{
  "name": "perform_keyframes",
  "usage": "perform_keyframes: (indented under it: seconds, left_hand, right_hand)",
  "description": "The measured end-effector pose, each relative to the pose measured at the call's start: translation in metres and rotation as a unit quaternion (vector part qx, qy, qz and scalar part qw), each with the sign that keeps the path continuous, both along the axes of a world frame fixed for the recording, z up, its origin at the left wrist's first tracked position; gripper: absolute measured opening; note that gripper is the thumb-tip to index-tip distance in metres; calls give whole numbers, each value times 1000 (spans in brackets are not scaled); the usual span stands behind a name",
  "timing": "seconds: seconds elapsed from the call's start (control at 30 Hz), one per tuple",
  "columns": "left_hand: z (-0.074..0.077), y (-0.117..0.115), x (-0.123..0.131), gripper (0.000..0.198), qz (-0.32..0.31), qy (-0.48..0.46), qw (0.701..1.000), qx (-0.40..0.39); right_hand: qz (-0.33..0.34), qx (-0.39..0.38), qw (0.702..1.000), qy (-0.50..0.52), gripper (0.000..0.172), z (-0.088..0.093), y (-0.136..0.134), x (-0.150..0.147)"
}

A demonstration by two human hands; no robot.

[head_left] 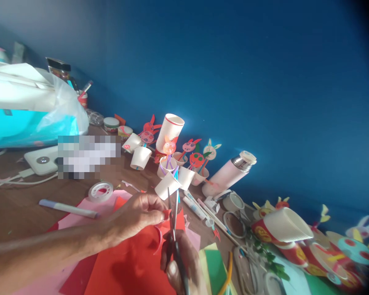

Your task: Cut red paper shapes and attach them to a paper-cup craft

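My left hand [135, 219] pinches the edge of a small piece of red paper [165, 217] just above a larger red sheet [132, 262]. My right hand [183, 266], low in the view, grips a pair of scissors [173, 229] with the blades pointing up and slightly apart at the red paper. Pink sheets [80, 217] lie under the red ones on the brown table [15, 209].
A roll of clear tape [101, 191] and a marker [68, 208] lie left of my hands. Behind stand paper cups with paper bunny figures on straws [172, 162], a stack of cups [169, 132], and a pink flask [229, 174] lying down. More cup crafts [287, 231] crowd the right, and a plastic bag [33, 106] sits at the left.
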State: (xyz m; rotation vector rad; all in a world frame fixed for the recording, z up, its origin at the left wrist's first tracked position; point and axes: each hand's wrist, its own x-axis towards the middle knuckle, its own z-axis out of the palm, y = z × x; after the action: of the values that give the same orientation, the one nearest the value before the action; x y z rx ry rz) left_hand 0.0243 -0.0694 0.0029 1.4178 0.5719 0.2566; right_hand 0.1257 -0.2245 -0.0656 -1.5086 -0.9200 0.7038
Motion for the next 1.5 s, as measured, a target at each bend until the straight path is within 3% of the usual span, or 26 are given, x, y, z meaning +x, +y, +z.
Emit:
perform_keyframes:
  seconds: [0.23, 0.53, 0.73, 0.87, 1.03, 1.2, 1.5]
  left_hand:
    - [-4, 1, 1, 15, -8, 7, 1000, 27]
    - [-5, -2, 0, 16, 13, 30, 999, 32]
    - [-4, -8, 0, 16, 42, 25, 999, 12]
    - [-5, -11, 2, 16, 70, 33, 997, -3]
    - [-7, -12, 2, 14, 62, 23, 998, -17]
    - [-8, -12, 1, 13, 55, 17, 998, -31]
    - [-8, -12, 1, 9, 55, 14, 998, -34]
  right_hand:
    - [-14, -9, 999, -37, 56, -10, -3, -1]
    - [71, -19, 993, -89, 59, -11, -6, 7]
    - [87, -28, 995, -40, 63, -31, 0, 12]
    - [49, -43, 998, -4, 58, -45, 9, 13]
    - [15, -52, 998, 23, 55, -27, 1, 7]
    - [43, -33, 998, 23, 60, -6, -3, 1]
    - [80, -20, 997, -2, 55, -6, 1, 3]
